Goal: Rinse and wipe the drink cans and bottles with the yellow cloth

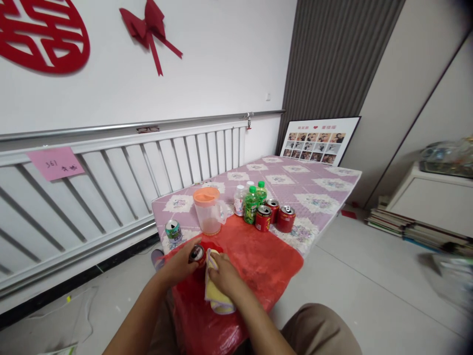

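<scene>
My left hand (184,265) is closed around a dark red drink can (197,253) with an opened top. Close beside it, my right hand (226,276) grips a folded yellow cloth (217,295) with a pale edge, which hangs down by the can. Under both hands a red plastic sheet (254,266) covers the near end of the table. A green and white can (173,230) stands to the left. Just behind my hands is a clear pitcher (209,217) with an orange lid.
Right of the pitcher stand a white-capped bottle (239,201), green bottles (251,204) and red cans (286,219). A flowered tablecloth (281,180) covers the table. A white radiator (148,172) runs along its left side; a photo board (320,140) leans at the far end.
</scene>
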Demonstrator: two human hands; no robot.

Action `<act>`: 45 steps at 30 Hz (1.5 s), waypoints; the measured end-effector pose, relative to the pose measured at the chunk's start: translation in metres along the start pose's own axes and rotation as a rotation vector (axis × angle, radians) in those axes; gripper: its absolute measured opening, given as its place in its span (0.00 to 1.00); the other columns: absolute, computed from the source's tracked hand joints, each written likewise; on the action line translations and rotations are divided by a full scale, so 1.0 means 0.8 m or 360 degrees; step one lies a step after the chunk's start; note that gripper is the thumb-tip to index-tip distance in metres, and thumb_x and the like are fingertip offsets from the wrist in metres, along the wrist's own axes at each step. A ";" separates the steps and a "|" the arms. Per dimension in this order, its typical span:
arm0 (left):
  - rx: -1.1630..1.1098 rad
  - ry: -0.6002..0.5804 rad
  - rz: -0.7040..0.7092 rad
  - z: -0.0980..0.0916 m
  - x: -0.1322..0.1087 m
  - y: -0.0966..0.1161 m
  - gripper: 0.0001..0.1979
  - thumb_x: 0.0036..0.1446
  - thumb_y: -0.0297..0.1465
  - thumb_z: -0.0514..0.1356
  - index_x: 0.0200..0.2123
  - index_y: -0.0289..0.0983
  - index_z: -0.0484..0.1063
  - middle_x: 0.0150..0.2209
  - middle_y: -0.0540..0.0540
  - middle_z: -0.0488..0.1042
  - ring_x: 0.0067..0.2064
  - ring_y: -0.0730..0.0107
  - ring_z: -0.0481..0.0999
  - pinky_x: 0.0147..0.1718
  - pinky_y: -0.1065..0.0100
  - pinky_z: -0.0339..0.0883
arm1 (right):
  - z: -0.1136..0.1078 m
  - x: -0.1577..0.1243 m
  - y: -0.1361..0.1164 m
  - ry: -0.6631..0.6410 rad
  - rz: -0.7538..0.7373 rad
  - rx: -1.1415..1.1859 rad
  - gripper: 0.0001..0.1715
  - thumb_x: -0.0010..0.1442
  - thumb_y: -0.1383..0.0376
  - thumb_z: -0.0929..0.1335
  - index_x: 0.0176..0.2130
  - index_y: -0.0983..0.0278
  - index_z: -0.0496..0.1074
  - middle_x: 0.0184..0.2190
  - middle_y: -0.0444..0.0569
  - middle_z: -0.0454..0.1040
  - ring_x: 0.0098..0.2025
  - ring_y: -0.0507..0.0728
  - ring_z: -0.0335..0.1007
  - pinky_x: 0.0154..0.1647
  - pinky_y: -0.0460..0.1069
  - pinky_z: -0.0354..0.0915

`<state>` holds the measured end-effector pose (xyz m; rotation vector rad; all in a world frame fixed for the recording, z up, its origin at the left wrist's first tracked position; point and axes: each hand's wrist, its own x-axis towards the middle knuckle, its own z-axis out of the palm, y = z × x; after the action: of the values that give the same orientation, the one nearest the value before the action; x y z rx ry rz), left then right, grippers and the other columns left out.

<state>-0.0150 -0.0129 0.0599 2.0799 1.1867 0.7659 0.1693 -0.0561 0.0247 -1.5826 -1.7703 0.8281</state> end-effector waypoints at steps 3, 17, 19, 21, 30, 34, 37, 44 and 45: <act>0.0105 0.0136 0.0024 0.009 -0.001 0.002 0.36 0.44 0.23 0.60 0.59 0.38 0.61 0.61 0.40 0.66 0.62 0.56 0.65 0.62 0.55 0.57 | -0.002 -0.001 -0.003 -0.0002 0.0007 -0.0007 0.31 0.55 0.68 0.64 0.59 0.61 0.66 0.54 0.56 0.69 0.54 0.59 0.68 0.54 0.51 0.62; 0.0062 0.0168 -0.0078 0.008 -0.003 -0.005 0.34 0.46 0.23 0.59 0.59 0.37 0.60 0.60 0.40 0.66 0.61 0.60 0.65 0.62 0.58 0.55 | -0.013 0.003 -0.024 0.0090 -0.0127 0.0049 0.34 0.57 0.68 0.63 0.62 0.63 0.61 0.62 0.55 0.59 0.63 0.56 0.57 0.64 0.49 0.53; -0.0022 0.0110 -0.0078 0.003 -0.003 -0.005 0.34 0.45 0.22 0.58 0.59 0.37 0.60 0.60 0.40 0.67 0.61 0.60 0.65 0.62 0.57 0.56 | -0.012 0.004 -0.026 0.0086 -0.0127 0.0047 0.34 0.57 0.68 0.63 0.63 0.63 0.61 0.63 0.55 0.58 0.63 0.56 0.58 0.64 0.49 0.53; -0.0067 0.0079 -0.0088 -0.001 -0.003 -0.003 0.35 0.44 0.21 0.58 0.59 0.38 0.61 0.60 0.41 0.67 0.61 0.59 0.65 0.63 0.56 0.55 | -0.009 0.004 -0.022 0.0058 -0.0101 0.0033 0.34 0.57 0.68 0.63 0.62 0.63 0.62 0.61 0.56 0.61 0.61 0.57 0.61 0.62 0.50 0.55; -0.0120 0.0063 -0.0056 -0.003 -0.004 0.002 0.34 0.44 0.22 0.57 0.58 0.38 0.63 0.59 0.41 0.68 0.61 0.58 0.66 0.62 0.55 0.56 | -0.011 -0.004 -0.014 -0.0002 -0.0121 0.0033 0.33 0.55 0.69 0.65 0.60 0.65 0.65 0.56 0.57 0.67 0.58 0.59 0.64 0.60 0.52 0.58; -0.0122 0.0052 -0.0066 -0.003 -0.005 0.002 0.34 0.44 0.22 0.58 0.58 0.37 0.63 0.59 0.40 0.68 0.60 0.57 0.67 0.62 0.55 0.57 | -0.035 -0.004 -0.022 0.0048 -0.0195 0.0064 0.31 0.58 0.66 0.63 0.61 0.63 0.64 0.59 0.54 0.66 0.61 0.56 0.61 0.62 0.50 0.56; -0.0088 0.0061 -0.0094 -0.004 -0.006 0.005 0.34 0.43 0.22 0.57 0.58 0.36 0.63 0.59 0.40 0.68 0.60 0.57 0.67 0.62 0.55 0.57 | -0.062 -0.002 -0.016 0.0104 -0.0189 0.0019 0.31 0.59 0.65 0.62 0.62 0.64 0.63 0.61 0.54 0.64 0.63 0.56 0.59 0.64 0.52 0.54; -0.0029 0.0101 -0.0088 -0.002 -0.007 0.002 0.33 0.42 0.22 0.57 0.56 0.38 0.65 0.58 0.42 0.70 0.59 0.57 0.68 0.62 0.55 0.57 | -0.126 -0.005 0.011 0.0034 -0.0057 -0.0323 0.33 0.59 0.67 0.62 0.63 0.67 0.61 0.62 0.58 0.62 0.62 0.58 0.60 0.64 0.51 0.53; -0.0014 0.0101 -0.0092 -0.002 -0.006 0.001 0.33 0.42 0.22 0.57 0.56 0.38 0.65 0.58 0.42 0.70 0.59 0.57 0.68 0.62 0.55 0.57 | -0.129 -0.006 0.015 0.0012 -0.0031 -0.0378 0.33 0.59 0.67 0.62 0.63 0.66 0.60 0.62 0.58 0.62 0.61 0.58 0.61 0.63 0.51 0.53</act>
<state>-0.0177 -0.0175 0.0607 2.0188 1.2700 0.8141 0.2588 -0.0546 0.0784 -1.7116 -1.9332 0.6195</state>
